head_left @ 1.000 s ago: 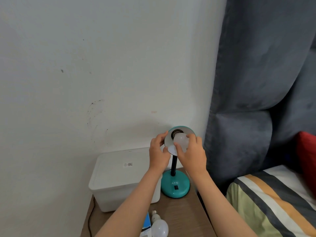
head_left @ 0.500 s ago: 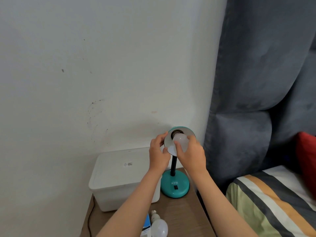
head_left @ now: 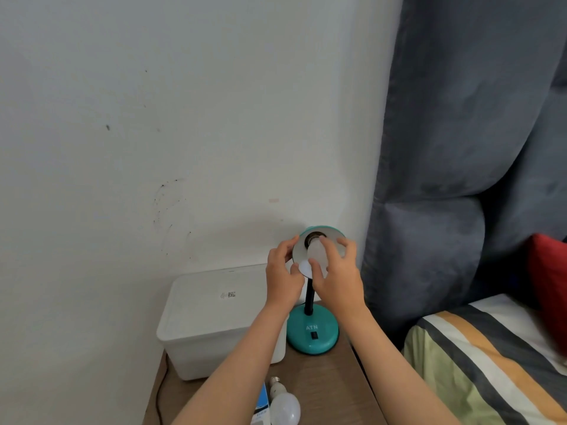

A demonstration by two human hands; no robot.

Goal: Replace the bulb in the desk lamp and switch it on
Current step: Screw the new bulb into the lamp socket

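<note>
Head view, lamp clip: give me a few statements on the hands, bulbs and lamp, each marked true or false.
1. The right hand holds the bulb at the lamp's socket. True.
2. The left hand rests on the white box. False: it holds the rim of the lamp shade.
3. A spare bulb lies on the table. True.
4. The lamp base is red. False: it is teal.
5. The bulb at the socket is lit. False: it shows no glow.
</note>
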